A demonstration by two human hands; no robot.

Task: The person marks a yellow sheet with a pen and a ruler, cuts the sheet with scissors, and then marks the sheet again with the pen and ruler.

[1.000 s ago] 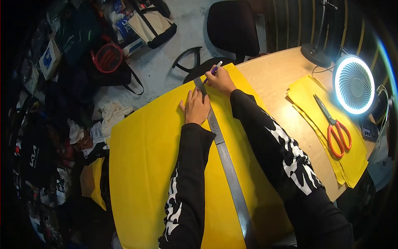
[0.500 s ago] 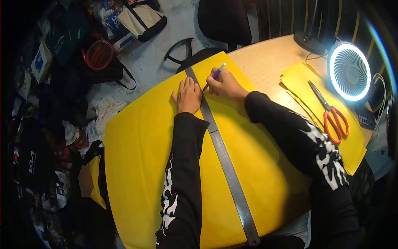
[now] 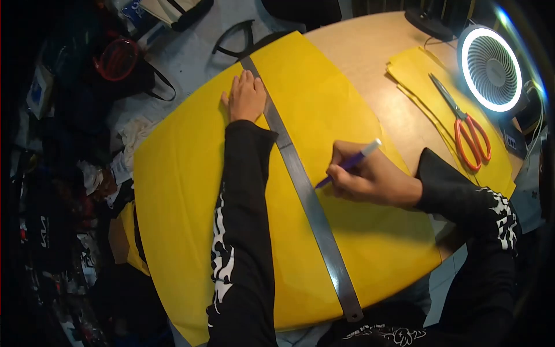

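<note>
A large yellow sheet (image 3: pixel 191 191) covers much of the wooden table (image 3: pixel 370 69), and a long metal ruler (image 3: pixel 315 211) lies across it from the far edge to the near edge. Near the ruler's far end, my left hand (image 3: pixel 247 99) lies flat with its fingers stretched out, pressing at the ruler's left side. My right hand (image 3: pixel 370 176) grips a purple pen (image 3: pixel 350 163) with a pale end. The pen's tip meets the ruler's right edge around the middle of its length. No drawn line is clear enough to make out.
Red-handled scissors (image 3: pixel 471 139) rest on folded yellow material (image 3: pixel 416 66) at the right. Beside them stands a lit round fan (image 3: pixel 492 69). A black chair (image 3: pixel 237 40) is beyond the far edge, and bags and clutter (image 3: pixel 58 191) fill the floor at left.
My right hand has slid the pen along the ruler from beside my left hand toward me. My left hand stays near the ruler's far end. The view has shifted.
</note>
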